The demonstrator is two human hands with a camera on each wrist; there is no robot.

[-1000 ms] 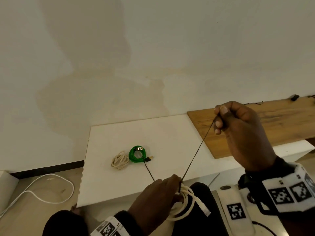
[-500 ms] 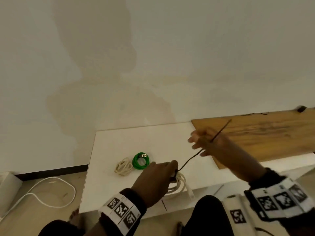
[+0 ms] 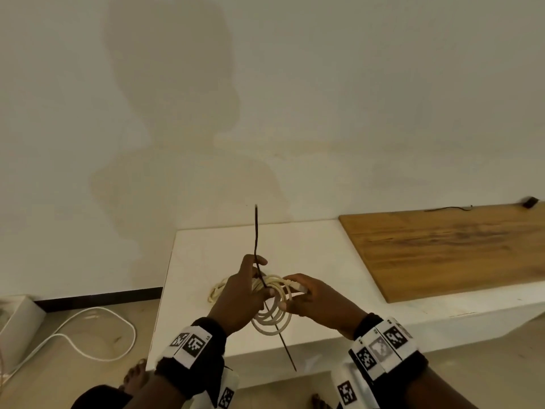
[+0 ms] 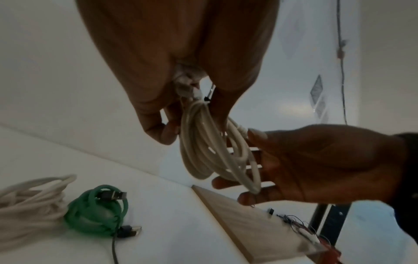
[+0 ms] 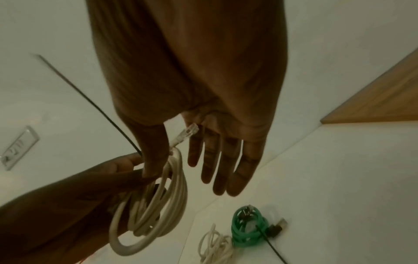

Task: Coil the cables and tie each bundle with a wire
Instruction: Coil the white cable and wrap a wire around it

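Step in hand, by my read: tying the white coil with the tie wire. To do it well, keep the loops pinched together at one spot, bring both wire ends round that spot, then twist them tight close to the bundle so no loop slips out; tuck the loose plug end in first.

Left hand grasps the white cable coil at its top, fingers curled round the gathered loops, with the dark tie wire trapped in the same grip. One wire end sticks up above the hand, the other runs down through the coil and out below it.

Right hand is at the coil's right side, thumb resting on the loops near the clear network plug; its fingers are straight, not curled round anything.

Coil is held in the air between both hands, above the near edge of the white worktop. On the worktop beyond: a green cable bundle and another white cable bundle, touching each other.
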